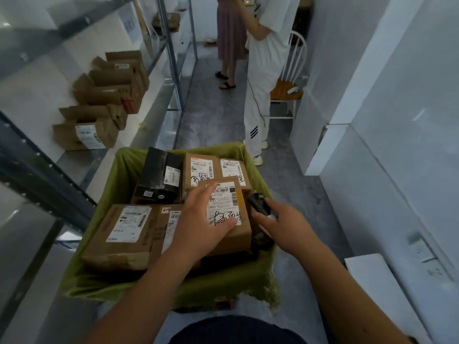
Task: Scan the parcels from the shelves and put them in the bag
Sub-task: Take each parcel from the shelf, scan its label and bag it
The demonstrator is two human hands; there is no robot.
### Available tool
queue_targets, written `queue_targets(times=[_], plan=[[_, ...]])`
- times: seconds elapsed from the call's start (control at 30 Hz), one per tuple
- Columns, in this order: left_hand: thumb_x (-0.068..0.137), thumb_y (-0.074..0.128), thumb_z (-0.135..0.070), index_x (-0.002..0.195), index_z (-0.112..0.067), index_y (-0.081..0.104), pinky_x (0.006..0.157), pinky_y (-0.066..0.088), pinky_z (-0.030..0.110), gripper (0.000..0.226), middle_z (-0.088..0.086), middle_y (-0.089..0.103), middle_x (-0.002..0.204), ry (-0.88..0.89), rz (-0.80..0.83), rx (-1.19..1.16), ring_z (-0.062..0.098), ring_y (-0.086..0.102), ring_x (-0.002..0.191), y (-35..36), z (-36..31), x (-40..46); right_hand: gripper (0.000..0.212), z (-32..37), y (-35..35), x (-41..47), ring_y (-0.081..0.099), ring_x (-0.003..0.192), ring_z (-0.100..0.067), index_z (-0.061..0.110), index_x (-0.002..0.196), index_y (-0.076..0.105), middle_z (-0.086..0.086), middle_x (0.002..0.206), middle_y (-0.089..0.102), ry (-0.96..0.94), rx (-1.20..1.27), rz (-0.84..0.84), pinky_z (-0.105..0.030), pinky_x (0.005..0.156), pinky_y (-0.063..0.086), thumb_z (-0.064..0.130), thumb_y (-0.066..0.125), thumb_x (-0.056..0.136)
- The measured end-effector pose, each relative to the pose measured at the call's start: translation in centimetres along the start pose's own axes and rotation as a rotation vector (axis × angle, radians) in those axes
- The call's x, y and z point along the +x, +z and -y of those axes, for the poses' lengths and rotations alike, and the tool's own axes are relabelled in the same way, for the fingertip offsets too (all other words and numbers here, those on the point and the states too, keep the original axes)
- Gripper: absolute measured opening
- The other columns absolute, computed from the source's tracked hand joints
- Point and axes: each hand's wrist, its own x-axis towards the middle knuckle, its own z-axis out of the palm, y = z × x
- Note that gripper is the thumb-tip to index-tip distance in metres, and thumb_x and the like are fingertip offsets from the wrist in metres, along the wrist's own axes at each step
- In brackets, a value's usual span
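- Resting atop other boxes in the green bag: labelled parcel, its near-left corner hidden.
- Left hand: fingers curled over the parcel's top, gripping it.
- Right hand: grips black scanner, largely hidden.
- Shelf parcels: labels blurred.

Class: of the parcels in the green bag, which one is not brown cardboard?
The black box at the bag's far left; all the other parcels are brown cardboard.
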Motion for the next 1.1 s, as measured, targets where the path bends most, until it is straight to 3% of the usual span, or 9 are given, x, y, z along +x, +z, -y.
queue_targets(times=[0.07, 0.17, 0.3, 0.43, 0.57, 0.67, 0.83, 0.93, 1.1], plan=[[0.081, 0.079, -0.062, 0.156, -0.052, 0.027, 0.120, 0.037, 0.048, 0.091, -0.023, 0.016, 0.164, 0.015, 0.014, 0.066, 0.015, 0.025, 0.151, -0.2, -0.5, -0.2, 0.075, 0.3, -0.3, -0.6, 0.058, 0.128, -0.023, 0.032, 0.158, 0.040, -0.002, 0.149, 0.056, 0.001, 0.060, -0.042, -0.040, 0.101, 0.051, 0.064, 0.061, 0.094], [0.082, 0.069, -0.072, 0.156, -0.050, 0.026, 0.122, 0.033, 0.050, 0.088, -0.018, 0.014, 0.167, 0.077, 0.040, 0.195, 0.020, 0.021, 0.154, -1.0, -0.8, -0.6, 0.073, 1.1, -0.5, -1.9, 0.058, 0.128, -0.022, 0.030, 0.157, 0.043, -0.003, 0.149, 0.057, 0.003, 0.114, -0.097, -0.033, 0.095, 0.048, 0.060, 0.064, 0.094], [0.076, 0.053, -0.082, 0.156, -0.051, 0.022, 0.118, 0.040, 0.051, 0.091, -0.015, 0.018, 0.165, 0.133, 0.030, 0.272, 0.021, 0.026, 0.151, -3.2, -0.6, -2.0, 0.073, 3.0, -0.1, -4.7, 0.062, 0.120, -0.020, 0.031, 0.157, 0.043, -0.001, 0.145, 0.060, 0.003, 0.109, -0.138, -0.040, 0.095, 0.054, 0.062, 0.063, 0.093], [0.084, 0.062, -0.076, 0.161, -0.048, 0.016, 0.122, 0.028, 0.052, 0.094, -0.008, 0.020, 0.169, 0.104, 0.041, 0.322, 0.022, 0.018, 0.156, -6.0, 1.2, -4.7, 0.067, 5.5, 1.5, -8.5, 0.062, 0.102, -0.013, 0.032, 0.150, 0.049, -0.002, 0.136, 0.064, -0.064, 0.077, -0.163, -0.037, 0.084, 0.057, 0.064, 0.061, 0.093], [0.086, 0.063, -0.074, 0.162, -0.045, 0.019, 0.124, 0.026, 0.052, 0.092, -0.004, 0.024, 0.170, 0.042, 0.011, 0.354, 0.024, 0.018, 0.157, -9.4, 4.1, -9.4, 0.073, 7.8, 4.7, -12.4, 0.056, 0.123, -0.018, 0.035, 0.157, 0.040, -0.001, 0.150, 0.053, -0.088, 0.075, -0.117, -0.035, 0.094, 0.050, 0.062, 0.063, 0.093], [0.084, 0.062, -0.075, 0.162, -0.043, 0.022, 0.125, 0.029, 0.054, 0.094, 0.000, 0.027, 0.169, 0.003, -0.008, 0.376, 0.026, 0.022, 0.156, -11.6, 6.3, -13.5, 0.078, 9.5, 7.5, -15.1, 0.053, 0.132, -0.023, 0.038, 0.159, 0.035, -0.003, 0.152, 0.049, -0.073, 0.051, -0.061, -0.042, 0.107, 0.048, 0.067, 0.061, 0.091], [0.081, 0.057, -0.079, 0.162, -0.040, 0.025, 0.124, 0.030, 0.053, 0.095, 0.001, 0.029, 0.168, -0.105, -0.005, 0.422, 0.027, 0.025, 0.154, -14.8, 10.1, -20.4, 0.078, 11.9, 12.7, -18.7, 0.059, 0.099, -0.021, 0.044, 0.159, 0.030, -0.002, 0.123, 0.050, -0.100, -0.072, 0.047, -0.041, 0.087, 0.057, 0.071, 0.056, 0.091], [0.077, 0.046, -0.085, 0.162, -0.039, 0.029, 0.121, 0.034, 0.055, 0.098, 0.004, 0.033, 0.167, -0.200, -0.020, 0.396, 0.029, 0.030, 0.153, -16.8, 12.4, -24.7, 0.077, 13.5, 15.9, -20.4, 0.057, 0.097, -0.021, 0.045, 0.160, 0.027, -0.002, 0.121, 0.048, -0.163, -0.146, 0.140, -0.040, 0.084, 0.056, 0.073, 0.053, 0.092], [0.077, 0.052, -0.078, 0.161, -0.035, 0.038, 0.122, 0.033, 0.053, 0.096, 0.008, 0.041, 0.163, -0.357, -0.151, 0.431, 0.030, 0.034, 0.152, -19.6, 14.4, -31.3, 0.076, 16.5, 20.0, -22.6, 0.059, 0.109, -0.026, 0.042, 0.160, 0.029, -0.007, 0.136, 0.053, -0.345, -0.236, 0.309, -0.038, 0.088, 0.055, 0.072, 0.052, 0.094]])
